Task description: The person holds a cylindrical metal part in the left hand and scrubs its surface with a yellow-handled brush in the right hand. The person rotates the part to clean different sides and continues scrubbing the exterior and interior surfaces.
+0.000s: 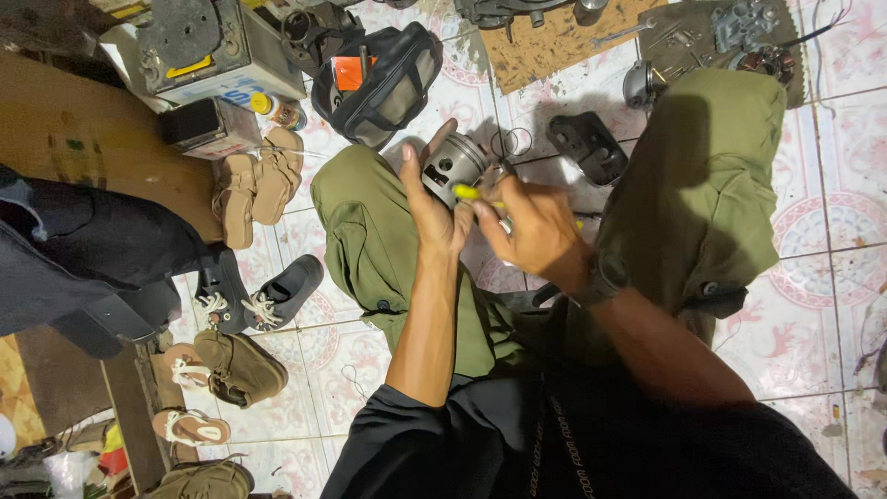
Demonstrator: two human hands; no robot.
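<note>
Left hand (432, 205) fingers wrapped around grey piston (452, 166), right hand (536, 231) fingers pinching yellow-handled tool (469, 193) against it

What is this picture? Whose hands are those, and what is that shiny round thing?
The picture comes from a camera worn on a person's head, looking down, so you see their own arms and their knees in green trousers as they sit over a tiled floor. The left hand holds a grey metal piston, a round engine part with a hole in its side. The right hand holds a thin tool with a yellow handle against it. On the floor lie a black bag, a black metal bracket, thin wire rings, and sandals and shoes on the left.
</note>
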